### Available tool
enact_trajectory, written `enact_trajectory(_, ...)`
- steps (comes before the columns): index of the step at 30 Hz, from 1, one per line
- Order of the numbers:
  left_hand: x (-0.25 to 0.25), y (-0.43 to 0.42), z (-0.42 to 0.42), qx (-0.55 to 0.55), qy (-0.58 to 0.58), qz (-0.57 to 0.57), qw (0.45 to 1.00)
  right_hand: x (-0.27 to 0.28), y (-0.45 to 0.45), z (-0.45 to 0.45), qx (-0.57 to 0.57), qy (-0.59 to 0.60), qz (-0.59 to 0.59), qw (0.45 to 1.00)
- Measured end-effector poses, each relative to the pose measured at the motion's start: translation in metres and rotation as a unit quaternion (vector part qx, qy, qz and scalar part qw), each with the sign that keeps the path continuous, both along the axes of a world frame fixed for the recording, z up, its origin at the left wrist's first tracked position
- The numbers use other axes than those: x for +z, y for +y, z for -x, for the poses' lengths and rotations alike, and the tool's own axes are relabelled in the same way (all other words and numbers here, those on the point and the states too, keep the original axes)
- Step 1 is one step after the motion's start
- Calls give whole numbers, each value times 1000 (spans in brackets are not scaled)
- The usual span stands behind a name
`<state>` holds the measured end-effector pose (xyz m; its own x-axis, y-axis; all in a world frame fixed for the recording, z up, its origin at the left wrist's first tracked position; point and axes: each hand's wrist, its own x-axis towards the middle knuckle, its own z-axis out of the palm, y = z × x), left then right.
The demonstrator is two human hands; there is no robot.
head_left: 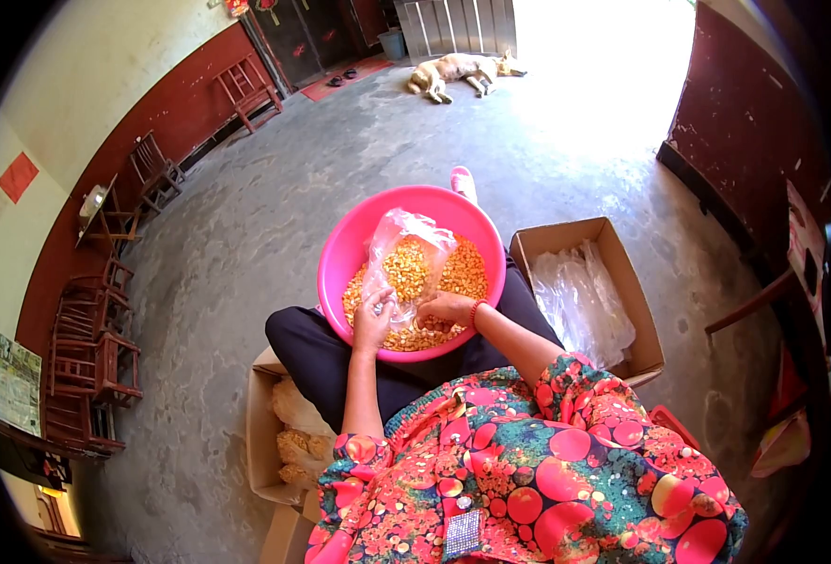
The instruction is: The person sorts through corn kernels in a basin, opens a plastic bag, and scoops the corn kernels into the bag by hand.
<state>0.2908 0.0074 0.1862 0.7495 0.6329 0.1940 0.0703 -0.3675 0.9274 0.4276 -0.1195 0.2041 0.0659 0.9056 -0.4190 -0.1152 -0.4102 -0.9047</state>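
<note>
A pink basin [334, 246] rests on my lap, holding loose yellow corn kernels [465, 271]. Over the kernels lies a clear plastic bag [399, 226] with some kernels in or beneath it. The fingers of my left hand [374, 315] are closed on the bag's near left edge. My right hand [446, 308], with a red bracelet at the wrist, reaches down at the near side of the basin beside the bag. Its fingers are bent down against the kernels, and whether they grip anything is hidden.
A cardboard box [643, 331] of clear plastic bags [580, 301] stands at my right. Another box [263, 428] with filled bags [301, 442] is at my left. Wooden chairs [86, 362] line the left wall; a dog [458, 73] lies on the floor ahead.
</note>
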Motion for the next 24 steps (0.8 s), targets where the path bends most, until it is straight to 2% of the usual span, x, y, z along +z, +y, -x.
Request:
enact_trajectory(2,4,-2,0,3,5,0,1000,6,-1,2,-40,-11,1,999)
enact_trajectory(15,1,0,0,6,-4,-7,1000,3,-1,2,-16,20,13,1000)
enact_trajectory(21,2,0,0,3,4,-24,1000,0,0,0,1,-13,20,1000)
enact_trajectory(24,2,0,0,2,1,-22,1000,-4,1,-3,-20,3,-8,1000)
